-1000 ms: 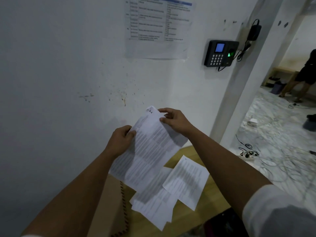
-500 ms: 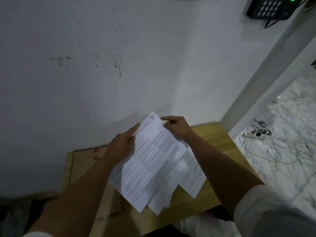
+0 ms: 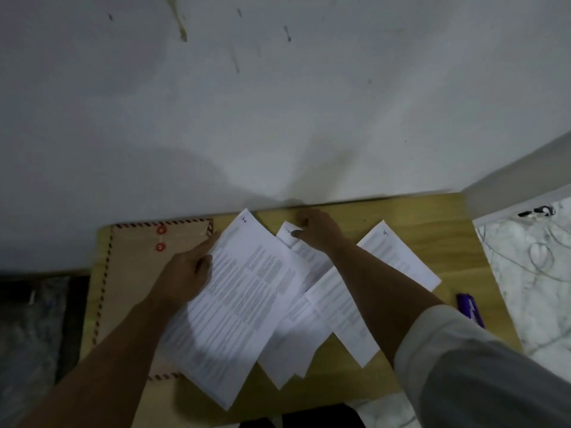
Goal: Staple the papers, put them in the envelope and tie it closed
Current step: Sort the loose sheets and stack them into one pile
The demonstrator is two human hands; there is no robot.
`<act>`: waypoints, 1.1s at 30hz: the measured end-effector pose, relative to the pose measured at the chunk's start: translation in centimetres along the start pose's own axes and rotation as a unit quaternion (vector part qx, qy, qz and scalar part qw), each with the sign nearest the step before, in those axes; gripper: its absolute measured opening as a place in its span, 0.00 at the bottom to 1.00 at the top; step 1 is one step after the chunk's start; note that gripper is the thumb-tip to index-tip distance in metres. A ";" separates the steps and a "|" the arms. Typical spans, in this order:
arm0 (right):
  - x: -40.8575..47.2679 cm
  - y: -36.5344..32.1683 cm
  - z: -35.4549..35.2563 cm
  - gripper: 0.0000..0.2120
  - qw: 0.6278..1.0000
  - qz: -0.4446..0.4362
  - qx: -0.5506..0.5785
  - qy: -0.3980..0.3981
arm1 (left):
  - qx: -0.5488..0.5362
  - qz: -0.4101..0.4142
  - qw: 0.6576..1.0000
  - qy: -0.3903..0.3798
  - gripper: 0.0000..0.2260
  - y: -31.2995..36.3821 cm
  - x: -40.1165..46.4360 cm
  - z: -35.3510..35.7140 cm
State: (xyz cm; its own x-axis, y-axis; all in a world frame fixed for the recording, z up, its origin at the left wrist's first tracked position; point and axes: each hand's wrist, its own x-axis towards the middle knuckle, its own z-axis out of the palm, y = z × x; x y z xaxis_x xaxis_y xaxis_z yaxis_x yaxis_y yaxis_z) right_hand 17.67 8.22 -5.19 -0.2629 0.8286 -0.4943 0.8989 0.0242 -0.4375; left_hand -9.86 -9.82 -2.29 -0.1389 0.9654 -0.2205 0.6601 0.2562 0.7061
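Since the earlier frame the view has tipped down, the right hand (image 3: 312, 231) has let go of the top sheet (image 3: 244, 304) and reached to the far edge of the counter (image 3: 432, 217), where its fingers pinch the corner of another sheet (image 3: 289, 234). The left hand (image 3: 188, 273) grips the top sheet by its left edge at frame centre.

Gathering looks like the step in hand; nothing is stapled yet. More sheets lie fanned beneath, and one (image 3: 398, 254) lies apart at right. Next they need squaring into one stack, corners flush, before stapling.

An envelope (image 3: 136, 261) lies flat at left, partly under the top sheet, its two red discs (image 3: 160, 239) near the wall. What may be the stapler, a purple thing (image 3: 469, 310), sits at the right edge, so reaching for it risks a knock to the floor. The wall (image 3: 278, 103) closes the far side; open room is toward the near edge.
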 end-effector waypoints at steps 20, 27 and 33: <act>-1.2 3.3 -0.6 0.16 0.991 0.042 -0.036 0.123 | -0.020 0.010 1.000 -0.009 0.24 -0.6 -0.1 -0.4; -3.3 11.4 -4.9 0.31 0.970 0.227 -0.064 0.062 | -0.070 0.018 0.997 -0.019 0.27 1.8 0.8 -0.1; -4.4 14.4 -6.0 0.44 0.963 0.240 -0.062 0.103 | -0.041 -0.004 0.997 -0.071 0.24 3.3 2.6 1.1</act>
State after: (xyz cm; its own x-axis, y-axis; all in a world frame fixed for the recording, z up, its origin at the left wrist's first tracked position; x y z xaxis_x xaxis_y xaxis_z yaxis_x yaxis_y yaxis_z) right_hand 33.89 8.30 -4.78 0.2575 0.8534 -0.4532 0.9377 -0.3340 -0.0961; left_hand -7.25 -6.54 -1.29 -0.0335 0.9483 -0.3155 0.5960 0.2723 0.7554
